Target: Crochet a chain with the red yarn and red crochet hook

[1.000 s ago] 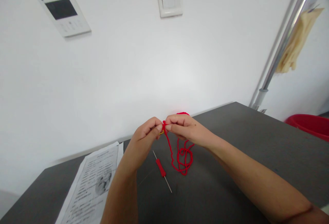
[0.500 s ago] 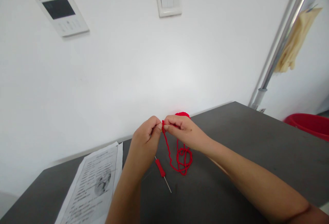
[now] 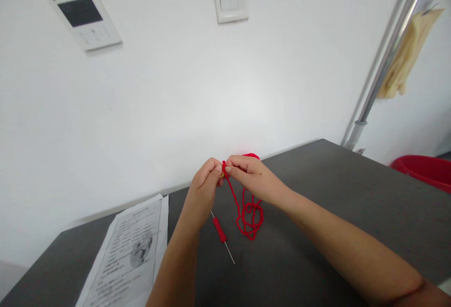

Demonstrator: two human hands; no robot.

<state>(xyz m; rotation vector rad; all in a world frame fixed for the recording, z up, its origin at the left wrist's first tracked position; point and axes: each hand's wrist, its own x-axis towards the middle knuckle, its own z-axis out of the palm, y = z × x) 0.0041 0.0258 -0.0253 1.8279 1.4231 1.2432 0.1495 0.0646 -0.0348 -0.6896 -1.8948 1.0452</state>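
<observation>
The left hand (image 3: pixel 202 189) and the right hand (image 3: pixel 253 176) each have the grip pinched closed on a small red yarn piece (image 3: pixel 224 168), near the bench's (image 3: pixel 334 185) back edge. A red-handled crochet hook (image 3: pixel 219 230) lies farther from this edge.

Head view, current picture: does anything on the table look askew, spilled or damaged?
Only slightly: the red yarn lies in loose, overlapping loops on the table, untidy rather than wound; I can't tell if it's knotted. The papers aren't squared, their top edges mismatched. No spill or damage shows.
</observation>
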